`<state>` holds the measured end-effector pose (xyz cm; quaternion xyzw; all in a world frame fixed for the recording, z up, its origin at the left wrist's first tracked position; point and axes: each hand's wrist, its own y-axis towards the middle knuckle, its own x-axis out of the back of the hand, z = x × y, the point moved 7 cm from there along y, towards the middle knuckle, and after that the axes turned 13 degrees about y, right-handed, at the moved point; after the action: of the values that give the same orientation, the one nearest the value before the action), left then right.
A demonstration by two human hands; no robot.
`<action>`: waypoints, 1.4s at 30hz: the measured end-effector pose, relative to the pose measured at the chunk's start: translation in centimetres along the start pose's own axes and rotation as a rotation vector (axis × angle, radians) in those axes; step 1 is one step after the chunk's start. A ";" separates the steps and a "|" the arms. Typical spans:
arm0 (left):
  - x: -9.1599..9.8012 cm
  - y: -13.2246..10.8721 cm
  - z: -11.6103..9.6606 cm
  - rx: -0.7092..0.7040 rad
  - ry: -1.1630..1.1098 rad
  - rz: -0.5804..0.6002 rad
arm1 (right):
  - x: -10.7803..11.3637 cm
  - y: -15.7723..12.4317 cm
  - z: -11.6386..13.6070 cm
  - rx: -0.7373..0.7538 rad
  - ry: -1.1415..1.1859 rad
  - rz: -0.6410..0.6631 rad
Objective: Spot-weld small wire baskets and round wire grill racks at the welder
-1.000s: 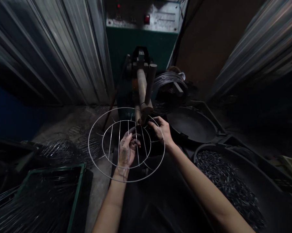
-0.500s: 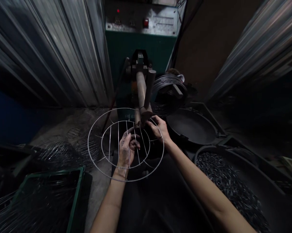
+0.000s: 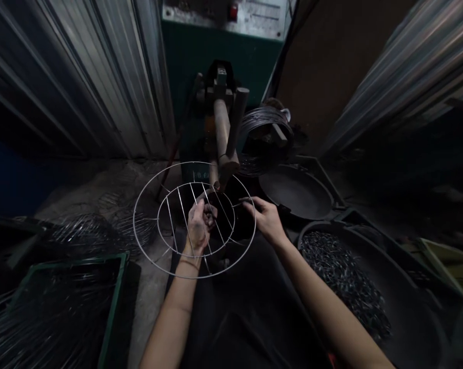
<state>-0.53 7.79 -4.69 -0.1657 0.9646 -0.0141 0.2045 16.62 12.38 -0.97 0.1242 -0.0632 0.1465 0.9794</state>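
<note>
A round wire rack (image 3: 195, 183), two concentric rings with parallel bars across the inner one and short spokes between them, lies roughly level beneath the machine's metal arm (image 3: 224, 128). My left hand (image 3: 199, 225) is closed below the bars and appears to hold the rack, its index finger reaching towards the inner ring by the lower rod (image 3: 215, 177). Its curled fingers are dark, and what is in the palm is unclear. At the rack's right side my right hand (image 3: 267, 218) pinches a short wire (image 3: 243, 199) between thumb and fingertips, near the outer ring.
A dark tub (image 3: 411, 307) of short metal pieces (image 3: 342, 282) stands at right, near a round pan (image 3: 300, 189). Behind is a wire coil (image 3: 265, 120). A green-rimmed crate (image 3: 118, 297) with wires sits lower left. The green machine body (image 3: 193, 46) stands ahead.
The view has tilted down slightly. My right hand has drawn back to the right, off the outer ring, with the short wire now visible. The rack has turned a little, its bars more slanted.
</note>
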 end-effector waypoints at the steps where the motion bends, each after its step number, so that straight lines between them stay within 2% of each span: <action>1: 0.1 0.0 0.1 -0.023 -0.004 -0.033 | -0.4 0.6 -0.2 0.018 0.012 -0.043; 7: 0.7 1.2 0.2 -0.088 -0.012 -0.113 | -2.2 4.0 -0.9 0.047 -0.052 -0.116; 16: 0.9 2.3 0.0 -0.121 -0.021 -0.127 | -2.6 5.1 -0.8 0.086 -0.086 -0.100; 22: 1.1 2.3 -0.2 -0.096 -0.023 -0.112 | -2.9 6.0 -1.1 0.046 -0.038 -0.073; 24: 1.0 2.3 -0.5 -0.093 -0.052 -0.059 | -2.3 5.5 -1.1 0.026 0.009 -0.067; 27: 0.5 2.4 -0.5 -0.044 -0.086 0.017 | -0.6 2.9 -0.4 0.020 0.031 -0.037; 29: 0.4 2.3 -0.4 -0.042 -0.079 -0.003 | -0.2 0.5 0.1 -0.019 0.016 0.073; 31: 0.4 2.3 -0.5 -0.081 -0.069 -0.079 | -0.1 -1.4 0.3 -0.073 0.017 0.147; 32: 0.4 2.2 -0.6 -0.102 -0.067 -0.117 | -0.1 -1.8 0.3 -0.091 0.033 0.131; 34: 0.4 2.1 -0.7 -0.138 -0.058 -0.158 | 0.0 -1.5 -0.1 -0.096 0.090 0.017; 36: 0.3 2.1 -0.8 -0.155 -0.055 -0.141 | -0.3 0.0 -0.9 -0.094 0.163 -0.073; 39: 0.4 2.2 -0.7 -0.168 -0.066 -0.089 | -1.1 2.5 -2.0 -0.091 0.263 -0.117; 42: 1.0 2.5 -0.8 -0.198 -0.065 -0.108 | -1.5 4.1 -2.1 -0.054 0.301 -0.115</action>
<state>-2.47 9.78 -4.63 -0.2374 0.9438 0.0756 0.2174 14.19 16.30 -2.32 0.0778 0.0874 0.1053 0.9875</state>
